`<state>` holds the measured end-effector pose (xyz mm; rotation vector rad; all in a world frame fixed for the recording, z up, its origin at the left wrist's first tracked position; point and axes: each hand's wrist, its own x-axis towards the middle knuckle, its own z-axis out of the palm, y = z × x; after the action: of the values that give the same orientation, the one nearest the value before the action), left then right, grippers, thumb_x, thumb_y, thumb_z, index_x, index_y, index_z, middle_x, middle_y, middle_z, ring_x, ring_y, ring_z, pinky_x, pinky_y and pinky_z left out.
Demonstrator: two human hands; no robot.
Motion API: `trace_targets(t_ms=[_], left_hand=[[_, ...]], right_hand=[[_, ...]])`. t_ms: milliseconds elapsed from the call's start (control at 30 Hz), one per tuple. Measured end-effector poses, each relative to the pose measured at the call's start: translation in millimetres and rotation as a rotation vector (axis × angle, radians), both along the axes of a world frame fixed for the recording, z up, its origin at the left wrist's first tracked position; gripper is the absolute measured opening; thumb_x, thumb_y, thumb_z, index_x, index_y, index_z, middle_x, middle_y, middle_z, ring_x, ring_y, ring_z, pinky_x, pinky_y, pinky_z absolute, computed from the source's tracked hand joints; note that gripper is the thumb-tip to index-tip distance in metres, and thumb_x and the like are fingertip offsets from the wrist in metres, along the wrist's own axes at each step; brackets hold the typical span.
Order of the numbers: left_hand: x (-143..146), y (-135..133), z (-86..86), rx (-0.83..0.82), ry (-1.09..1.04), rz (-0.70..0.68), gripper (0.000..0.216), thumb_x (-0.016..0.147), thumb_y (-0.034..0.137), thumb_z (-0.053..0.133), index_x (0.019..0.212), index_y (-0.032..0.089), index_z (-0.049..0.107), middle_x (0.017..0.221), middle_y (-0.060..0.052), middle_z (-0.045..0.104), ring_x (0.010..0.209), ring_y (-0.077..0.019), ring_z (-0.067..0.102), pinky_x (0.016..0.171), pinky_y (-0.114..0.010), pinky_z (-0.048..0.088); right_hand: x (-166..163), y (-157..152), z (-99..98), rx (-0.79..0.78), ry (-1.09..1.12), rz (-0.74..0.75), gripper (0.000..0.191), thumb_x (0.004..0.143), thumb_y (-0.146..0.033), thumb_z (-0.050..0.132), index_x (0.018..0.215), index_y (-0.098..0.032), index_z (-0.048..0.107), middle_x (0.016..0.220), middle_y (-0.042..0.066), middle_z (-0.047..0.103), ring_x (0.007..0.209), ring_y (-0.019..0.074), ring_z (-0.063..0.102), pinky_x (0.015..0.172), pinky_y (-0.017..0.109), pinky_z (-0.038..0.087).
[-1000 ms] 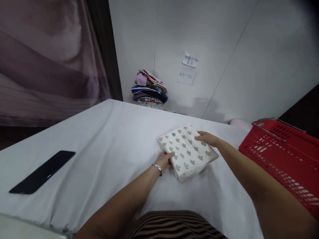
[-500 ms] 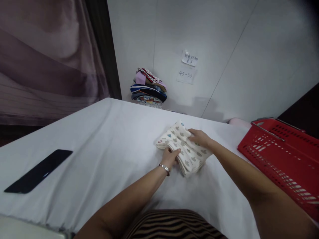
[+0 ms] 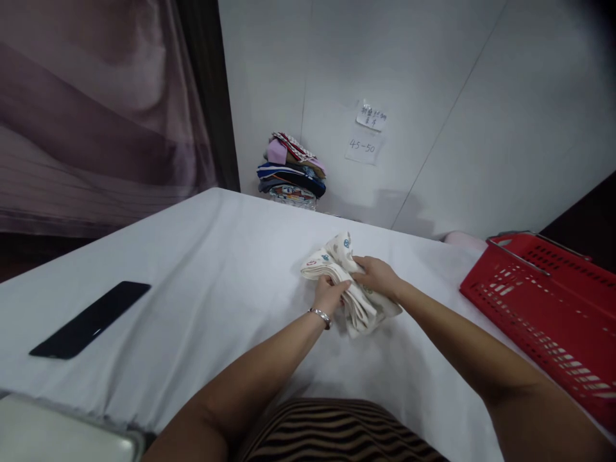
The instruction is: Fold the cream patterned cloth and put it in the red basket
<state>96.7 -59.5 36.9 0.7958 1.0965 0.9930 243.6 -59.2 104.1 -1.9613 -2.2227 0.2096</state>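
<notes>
A folded white cloth (image 3: pixel 362 310) printed with grey, blue and red figures lies on the white-covered table (image 3: pixel 231 256). Its layers bunch up in the middle between my two hands. My left hand (image 3: pixel 330 296), with a silver bracelet at the wrist, is closed on the near-left edge, thumb on top and the other fingers underneath. From the right, my right hand (image 3: pixel 378 277) grips the cloth's far side, its fingertips partly hidden in the fabric. What kind of cloth item it is cannot be made out.
On the right stands a red plastic basket (image 3: pixel 539 308) with a metal handle. A black phone-like slab (image 3: pixel 91 321) lies at the left. Behind the table, a pile of folded fabrics (image 3: pixel 292 170) rests against the wall, near handwritten paper signs (image 3: pixel 363 147).
My hands have drawn closer together and the cloth, flatter before, is now squeezed and folded up between them. My right hand has moved inward to the left. The view has shifted slightly.
</notes>
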Motion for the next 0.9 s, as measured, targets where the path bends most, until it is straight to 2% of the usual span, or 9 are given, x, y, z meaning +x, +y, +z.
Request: trace_targets(t_ms=[133, 300, 467, 567, 667, 767, 900], left_hand=[[3, -1, 3.1, -0.002, 0.023, -0.002, 0.041, 0.058, 0.025, 0.075, 0.087, 0.019, 0.046, 0.087, -0.006, 0.063, 0.071, -0.0176, 0.062, 0.050, -0.025, 0.049], [1, -3, 12.2, 0.056, 0.047, -0.027, 0.034, 0.059, 0.027, 0.071, 0.083, 0.019, 0.047, 0.084, -0.004, 0.061, 0.071, -0.0175, 0.061, 0.051, -0.026, 0.049], [-8, -13, 30.7, 0.168, -0.111, -0.205, 0.025, 0.055, 0.034, 0.065, 0.068, 0.019, 0.049, 0.071, 0.000, 0.060, 0.079, -0.0186, 0.061, 0.066, -0.030, 0.052], [-12, -13, 40.3, 0.215, -0.156, -0.295, 0.024, 0.052, 0.033, 0.066, 0.067, 0.020, 0.054, 0.067, 0.002, 0.060, 0.076, -0.0173, 0.062, 0.077, -0.033, 0.052], [-9, -12, 42.8, 0.229, -0.162, -0.312, 0.036, 0.049, 0.038, 0.071, 0.078, 0.020, 0.062, 0.082, -0.002, 0.067, 0.081, -0.0215, 0.064, 0.077, -0.034, 0.053], [-6, -17, 43.8, 0.274, -0.159, -0.368, 0.045, 0.050, 0.042, 0.073, 0.088, 0.021, 0.064, 0.097, -0.004, 0.069, 0.093, -0.0260, 0.063, 0.082, -0.034, 0.053], [-7, -24, 46.9, 0.374, -0.036, -0.442, 0.049, 0.055, 0.045, 0.071, 0.099, 0.025, 0.063, 0.102, -0.004, 0.069, 0.104, -0.0269, 0.060, 0.091, -0.036, 0.048]], right_hand=[[-6, -5, 6.6, -0.047, 0.058, -0.003, 0.044, 0.079, -0.038, 0.054, 0.120, -0.023, 0.054, 0.106, 0.008, 0.063, 0.095, 0.0248, 0.056, 0.078, 0.028, 0.038], [-5, -10, 11.9, -0.096, 0.214, -0.032, 0.065, 0.068, -0.057, 0.063, 0.120, -0.020, 0.054, 0.112, 0.011, 0.062, 0.099, 0.0295, 0.057, 0.083, 0.033, 0.040], [-10, -19, 32.5, -0.157, 0.107, -0.094, 0.087, 0.055, -0.065, 0.067, 0.125, -0.018, 0.048, 0.116, 0.014, 0.060, 0.102, 0.0328, 0.057, 0.079, 0.037, 0.045], [-11, -22, 47.4, -0.182, 0.013, -0.087, 0.098, 0.046, -0.063, 0.072, 0.127, -0.017, 0.044, 0.114, 0.014, 0.061, 0.099, 0.0317, 0.059, 0.074, 0.036, 0.048], [-5, -25, 51.7, -0.172, -0.054, -0.127, 0.101, 0.043, -0.060, 0.074, 0.129, -0.016, 0.042, 0.111, 0.015, 0.062, 0.093, 0.0317, 0.061, 0.068, 0.036, 0.050], [5, -37, 47.8, -0.162, -0.028, -0.142, 0.092, 0.051, -0.060, 0.069, 0.127, -0.014, 0.043, 0.106, 0.013, 0.065, 0.089, 0.0301, 0.062, 0.065, 0.035, 0.050], [24, -60, 47.2, -0.142, 0.123, -0.098, 0.059, 0.065, -0.053, 0.064, 0.113, -0.020, 0.055, 0.098, 0.004, 0.067, 0.089, 0.0232, 0.062, 0.071, 0.029, 0.049]])
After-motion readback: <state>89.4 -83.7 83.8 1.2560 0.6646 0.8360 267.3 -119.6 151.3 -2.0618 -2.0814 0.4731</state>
